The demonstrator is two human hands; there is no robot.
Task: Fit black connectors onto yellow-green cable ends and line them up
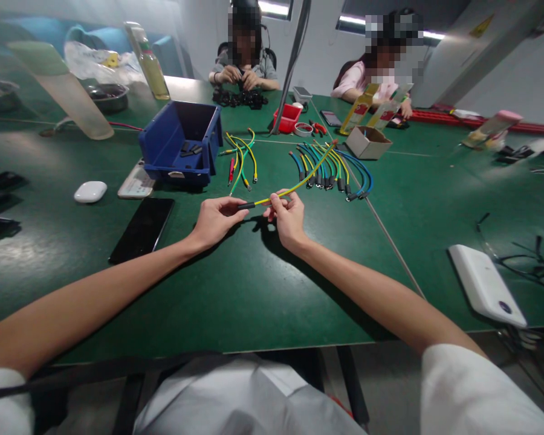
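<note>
A person seated at a green work table (254, 290) holds a yellow wire (299, 181) just above the tabletop with both arms stretched forward. The left hand (215, 219) pinches the black sleeve (246, 206) at the wire's near end between thumb and fingertips; the right hand (289, 216) pinches the wire just beside it, fingers curled. The rest of the wire arcs up and away to the right, its red-tipped far end hanging over a row of blue, yellow and green jumper wires (330, 172) laid side by side. A smaller loose bunch of wires (241, 158) lies to the left, next to a blue plastic bin (181, 142). A black phone (141, 229) rests near the left forearm. Two other people sit at the far side. Likely risks: the free end could sweep into the sorted row and scatter it, or the sleeve could slip off if the two pinches pull apart.
</note>
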